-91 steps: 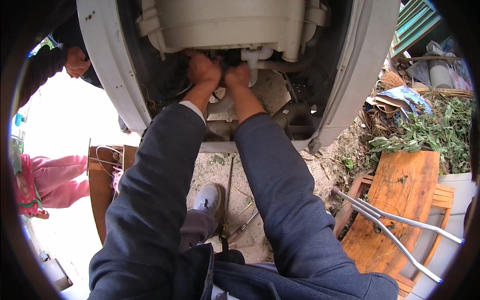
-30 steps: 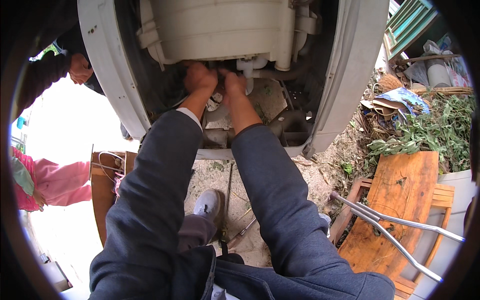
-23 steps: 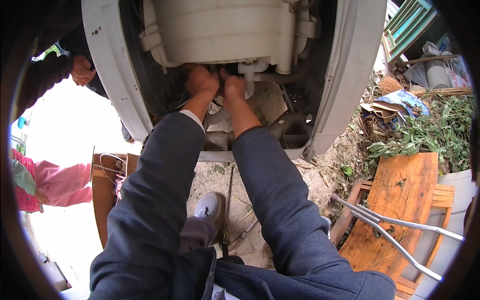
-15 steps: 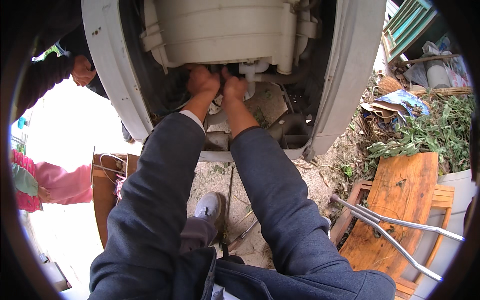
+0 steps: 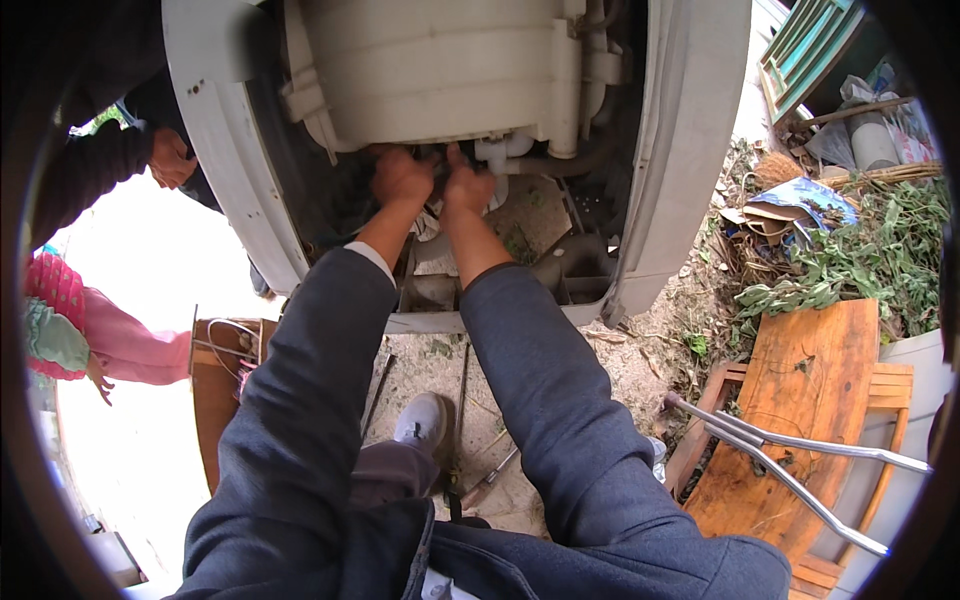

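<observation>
Nearest, on the dirt under the person's legs, a grey shoe [image 5: 422, 420] rests beside a few long hand tools [image 5: 487, 482], none of them in hand. Past that, both forearms reach up into the open underside of a tipped washing machine [image 5: 690, 150], whose white cabinet wall frames the work. The left hand [image 5: 400, 177] is curled closed just below the lower edge of the cream plastic tub [image 5: 440, 70]; what its fingers grip is hidden in shadow, so I cannot tell. The right hand [image 5: 466, 187], touching the left, has its fingers bent around something by the white hose fitting [image 5: 497, 160] at the tub's lower edge, thumb up; again the part itself is not visible. Judging by this, the job sits mid-way: the machine is opened and laid over, the part under the tub looks not yet freed, and nothing removed lies on the ground. At the cabinet's far left edge another person's hand [image 5: 172, 160] steadies it
</observation>
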Demonstrator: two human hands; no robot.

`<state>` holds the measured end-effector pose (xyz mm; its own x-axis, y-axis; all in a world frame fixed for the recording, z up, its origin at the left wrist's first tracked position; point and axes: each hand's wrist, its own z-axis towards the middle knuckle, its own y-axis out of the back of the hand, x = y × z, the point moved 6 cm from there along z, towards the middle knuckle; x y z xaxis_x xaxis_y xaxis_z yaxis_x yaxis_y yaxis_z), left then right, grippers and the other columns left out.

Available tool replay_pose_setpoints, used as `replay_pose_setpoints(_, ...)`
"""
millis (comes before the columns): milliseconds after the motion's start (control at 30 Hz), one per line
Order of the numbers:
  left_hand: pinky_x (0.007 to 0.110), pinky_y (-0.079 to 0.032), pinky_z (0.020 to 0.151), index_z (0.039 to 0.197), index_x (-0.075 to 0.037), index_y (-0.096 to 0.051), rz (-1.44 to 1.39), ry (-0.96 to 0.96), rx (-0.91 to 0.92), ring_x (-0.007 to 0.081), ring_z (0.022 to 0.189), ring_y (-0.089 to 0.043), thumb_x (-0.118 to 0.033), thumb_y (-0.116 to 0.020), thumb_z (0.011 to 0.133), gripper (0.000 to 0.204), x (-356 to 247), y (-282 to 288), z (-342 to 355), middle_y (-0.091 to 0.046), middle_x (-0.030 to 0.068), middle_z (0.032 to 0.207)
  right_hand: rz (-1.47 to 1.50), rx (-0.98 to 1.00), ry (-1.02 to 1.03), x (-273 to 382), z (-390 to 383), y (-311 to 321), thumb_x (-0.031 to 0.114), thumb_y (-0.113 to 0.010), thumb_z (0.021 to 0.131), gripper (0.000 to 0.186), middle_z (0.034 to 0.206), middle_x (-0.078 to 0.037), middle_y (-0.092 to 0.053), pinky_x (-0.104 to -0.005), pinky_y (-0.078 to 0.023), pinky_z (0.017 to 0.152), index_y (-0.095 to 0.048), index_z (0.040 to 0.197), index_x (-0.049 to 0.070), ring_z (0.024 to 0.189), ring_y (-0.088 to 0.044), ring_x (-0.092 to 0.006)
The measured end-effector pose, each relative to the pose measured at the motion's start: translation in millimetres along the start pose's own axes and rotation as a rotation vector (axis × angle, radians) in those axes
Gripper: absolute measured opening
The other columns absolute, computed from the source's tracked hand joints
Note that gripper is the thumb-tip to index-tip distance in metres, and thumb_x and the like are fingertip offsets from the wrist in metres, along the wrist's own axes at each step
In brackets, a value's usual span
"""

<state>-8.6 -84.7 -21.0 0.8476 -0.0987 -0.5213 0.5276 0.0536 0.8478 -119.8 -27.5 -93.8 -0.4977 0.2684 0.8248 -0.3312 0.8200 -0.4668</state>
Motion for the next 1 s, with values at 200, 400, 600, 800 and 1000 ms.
replay_pose_setpoints(200, 0.036, -0.05, 0.083, 0.116, 0.006, -0.061, -0.514, -0.169, 0.328, 0.0231, 0.094, -0.061, -0.026, -0.075, 0.082, 0.048, -50, 58, -89, -0.065, 0.018, 0.11, -0.024, -0.019, -0.026, 7, 26, 9, 0.027, -0.084, 0.076, 0.05, 0.102, -0.023, -0.068, -0.0394, -0.049, 0.077, -0.065, 0.101, -0.013, 0.089, -0.062, -0.0289)
replay_pose_setpoints(400, 0.037, -0.057, 0.06, 0.118, -0.003, -0.066, -0.279, -0.709, 0.945, 0.031, 0.064, -0.068, -0.017, -0.069, 0.09, 0.032, -7, 227, -297, -0.07, 0.0148, 0.079, 0.053, 0.14, -0.26, -3, 4, -5, 0.023, -0.08, 0.081, 0.063, 0.119, -0.018, -0.055, -0.0496, -0.064, 0.061, -0.043, 0.127, -0.002, 0.091, -0.058, -0.0318)
replay_pose_setpoints(600, 0.028, -0.049, 0.06, 0.112, -0.004, -0.065, 0.16, -1.025, 0.551, 0.0155, 0.065, -0.064, -0.013, -0.064, 0.079, 0.034, -5, 226, -347, -0.064, 0.0023, 0.074, 0.05, 0.223, -0.324, -18, 21, 5, 0.023, -0.078, 0.085, 0.067, 0.114, -0.019, -0.059, -0.0491, -0.064, 0.064, -0.039, 0.134, -0.001, 0.097, -0.061, -0.0342)
replay_pose_setpoints(800, 0.031, -0.038, 0.057, 0.091, -0.002, -0.066, 0.295, -1.142, 0.635, 0.0149, 0.053, -0.056, -0.019, -0.058, 0.08, 0.022, -16, 196, -377, -0.056, 0.0005, 0.059, 0.023, 0.28, -0.337, -6, 13, 6, 0.029, -0.068, 0.092, 0.05, 0.113, -0.027, -0.059, -0.0567, -0.059, 0.085, -0.05, 0.128, -0.002, 0.102, -0.062, -0.0407)
replay_pose_setpoints(1000, 0.032, -0.038, 0.059, 0.072, -0.009, -0.063, 0.015, -1.198, 0.73, 0.0174, 0.051, -0.059, -0.018, -0.056, 0.081, 0.014, -8, 176, -394, -0.062, 0.0039, 0.059, 0.139, 0.462, -0.417, 3, 1, 1, 0.034, -0.052, 0.1, 0.068, 0.156, -0.03, -0.013, -0.0652, -0.038, 0.108, -0.02, 0.152, 0.003, 0.145, -0.017, -0.0451)
